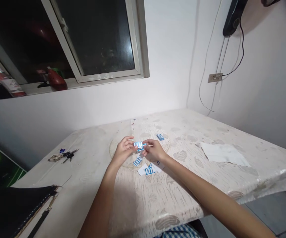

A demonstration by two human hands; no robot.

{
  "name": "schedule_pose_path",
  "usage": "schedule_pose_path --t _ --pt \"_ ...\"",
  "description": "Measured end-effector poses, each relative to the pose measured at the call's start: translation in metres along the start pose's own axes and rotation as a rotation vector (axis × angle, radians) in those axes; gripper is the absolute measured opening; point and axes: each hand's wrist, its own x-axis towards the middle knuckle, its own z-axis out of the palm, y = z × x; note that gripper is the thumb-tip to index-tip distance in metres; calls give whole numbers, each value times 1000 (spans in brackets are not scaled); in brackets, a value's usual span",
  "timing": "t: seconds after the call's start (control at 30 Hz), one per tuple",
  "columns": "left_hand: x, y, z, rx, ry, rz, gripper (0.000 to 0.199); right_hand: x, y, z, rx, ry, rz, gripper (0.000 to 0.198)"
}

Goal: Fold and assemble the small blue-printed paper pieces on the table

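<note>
Small white cards with blue box-like prints (138,144) are held between my two hands, just above the table. My left hand (123,150) pinches their left side, its thumb in front and its other fingers partly spread. My right hand (155,150) grips the right side with thumb and fingers. On the table below lies a blue-printed card (137,161), and nearer to me is a loose group of cards (149,170), some showing plain white. A small stack of similar cards (160,137) sits beyond my right hand.
A patterned cloth covers the table (182,198). Keys (68,156) lie at the left, with a black bag (21,205) at the near left edge. A white sheet (223,153) lies at the right. A window (103,39) and wall socket (214,77) are behind.
</note>
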Motion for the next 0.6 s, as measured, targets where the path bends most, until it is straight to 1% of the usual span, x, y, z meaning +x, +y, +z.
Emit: schedule_pose_path --t 0.2,0.33,0.4,0.5,0.6 --pt "5 -14 3 63 -1 -62 47 -5 -11 5 116 -23 50 17" --pt "5 -18 6 84 32 -64 43 -8 -15 7 130 -45 -13 18" --pt "4 -17 8 85 25 -49 43 -8 -15 7 100 -26 -41 21" --pt "4 -15 12 88 10 -22 42 -8 -15 5 100 14 -62 27" --pt "5 -14 13 105 20 -21 37 -7 -14 2 149 8 -52 27"
